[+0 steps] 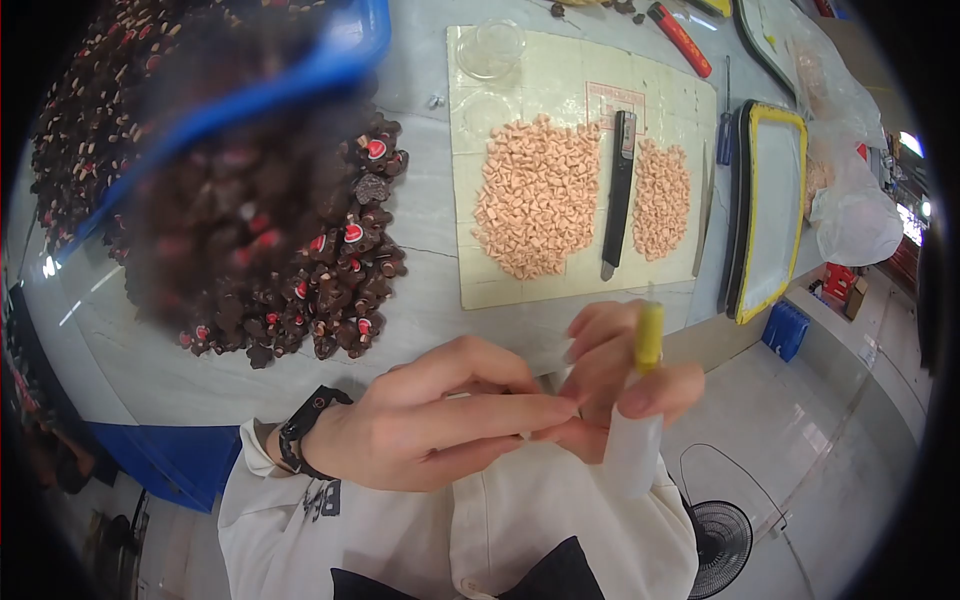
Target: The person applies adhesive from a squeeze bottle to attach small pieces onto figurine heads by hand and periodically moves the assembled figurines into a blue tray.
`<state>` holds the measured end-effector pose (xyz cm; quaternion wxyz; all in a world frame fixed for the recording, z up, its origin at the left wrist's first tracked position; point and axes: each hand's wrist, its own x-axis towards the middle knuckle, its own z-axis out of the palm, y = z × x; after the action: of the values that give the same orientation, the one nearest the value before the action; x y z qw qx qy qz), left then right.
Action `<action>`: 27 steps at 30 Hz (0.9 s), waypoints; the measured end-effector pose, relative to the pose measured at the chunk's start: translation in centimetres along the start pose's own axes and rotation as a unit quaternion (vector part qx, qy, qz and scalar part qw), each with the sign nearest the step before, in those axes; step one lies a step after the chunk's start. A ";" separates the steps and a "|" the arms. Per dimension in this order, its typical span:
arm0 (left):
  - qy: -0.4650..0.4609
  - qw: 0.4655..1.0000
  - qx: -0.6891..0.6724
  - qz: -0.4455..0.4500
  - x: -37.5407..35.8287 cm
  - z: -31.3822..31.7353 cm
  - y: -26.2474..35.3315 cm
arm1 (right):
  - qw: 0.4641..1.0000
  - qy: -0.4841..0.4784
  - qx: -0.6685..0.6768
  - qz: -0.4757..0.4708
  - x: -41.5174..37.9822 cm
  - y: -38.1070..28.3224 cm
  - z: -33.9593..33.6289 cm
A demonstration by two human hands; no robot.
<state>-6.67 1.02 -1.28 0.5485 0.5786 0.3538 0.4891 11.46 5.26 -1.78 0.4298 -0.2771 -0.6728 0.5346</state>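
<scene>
My right hand (660,390) is closed around a white squeeze bottle (632,450) with a yellow tip (649,337) pointing up, slightly blurred. Beside it, my left hand (430,420) has its fingertips pinched together, almost touching the right hand's fingers. Whatever lies in that pinch is too small or hidden to make out. Beyond the hands, two heaps of small peach-coloured pieces (535,200) rest on a pale yellow sheet (500,293). A black-handled utility knife (619,190) lies between those heaps. Left of the sheet is a large pile of dark brown pieces (340,310), some with red-and-white parts.
A blurred blue edge (270,95) crosses the upper left, over more brown pieces. A clear round container (490,48) and a red stick-like object (680,40) lie at the back. On the right are a screwdriver (725,130), a yellow-rimmed tray (775,210) and a floor fan (722,545).
</scene>
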 end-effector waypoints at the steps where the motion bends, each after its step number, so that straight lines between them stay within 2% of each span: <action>1: 0.003 1.000 0.003 -0.006 0.1 -0.3 0.1 | 0.998 0.017 -0.028 -0.055 0.1 0.0 -0.1; 2: 0.006 1.000 0.007 -0.012 0.0 -0.6 0.1 | 0.990 0.073 -0.099 -0.065 -0.4 0.1 -0.5; 3: 0.068 0.997 -0.021 -0.036 -0.3 -0.6 0.1 | 0.975 0.128 -0.168 -0.074 -1.2 0.5 -1.0; 4: 0.129 0.989 -0.048 -0.060 -0.7 -0.7 0.1 | 0.937 0.200 -0.280 -0.068 -2.3 1.5 -1.6; 5: 0.167 0.981 -0.097 -0.029 -0.9 -0.9 -0.3 | 0.910 0.206 -0.355 -0.066 -2.6 2.5 -2.6; 6: 0.168 0.981 -0.096 -0.029 -1.0 -1.0 -0.4 | 0.877 0.212 -0.427 -0.064 -2.6 3.5 -3.7; 8: 0.203 0.969 -0.142 0.008 -1.0 -1.3 -0.4 | 0.863 0.204 -0.461 -0.038 -3.2 4.5 -4.8; 10: 0.173 0.976 -0.128 0.014 -1.2 -1.3 -0.4 | 0.851 0.207 -0.483 -0.012 -3.4 5.2 -5.3; 12: 0.214 0.951 -0.216 -0.061 -1.0 -0.5 0.2 | 0.843 0.205 -0.497 -0.001 -3.2 5.3 -5.3; 13: 0.213 0.951 -0.216 -0.060 -1.0 -0.6 0.0 | 0.837 0.202 -0.509 0.010 -3.0 5.3 -5.3; 15: 0.144 0.969 -0.201 -0.024 -1.1 -1.0 -0.6 | 0.829 0.181 -0.528 0.012 -3.3 5.4 -5.7; 16: 0.144 0.969 -0.200 -0.024 -1.1 -1.0 -0.6 | 0.822 0.160 -0.547 0.017 -3.4 5.5 -5.9; 19: 0.127 0.965 -0.218 -0.064 -1.1 -0.9 -0.6 | 0.832 0.164 -0.529 0.018 -3.3 5.3 -5.9; 21: 0.126 0.939 -0.304 -0.098 -0.9 -0.6 -0.5 | 0.869 0.209 -0.449 -0.007 -2.9 4.5 -4.6; 22: 0.127 0.940 -0.301 -0.099 -0.9 -0.6 -0.6 | 0.892 0.217 -0.394 -0.043 -2.5 3.8 -3.8; 24: 0.117 0.915 -0.363 -0.132 -0.9 -0.5 -0.8 | 0.966 0.224 -0.130 -0.020 -2.4 1.4 -1.1; 25: 0.115 0.916 -0.360 -0.134 -0.9 -0.5 -0.8 | 0.981 0.149 -0.113 -0.053 -1.3 0.7 -0.5; 26: 0.108 0.887 -0.423 -0.153 -0.9 -0.5 -0.9 | 0.989 0.074 -0.095 -0.086 -0.4 0.1 -0.1; 27: 0.101 0.853 -0.483 -0.170 -1.0 -0.4 -0.9 | 0.989 0.076 -0.094 -0.087 0.2 -0.1 0.4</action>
<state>-7.24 0.37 -2.35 0.7947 0.1187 0.2194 0.5533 11.04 5.20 -1.70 0.4966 -0.2968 -0.7069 0.4069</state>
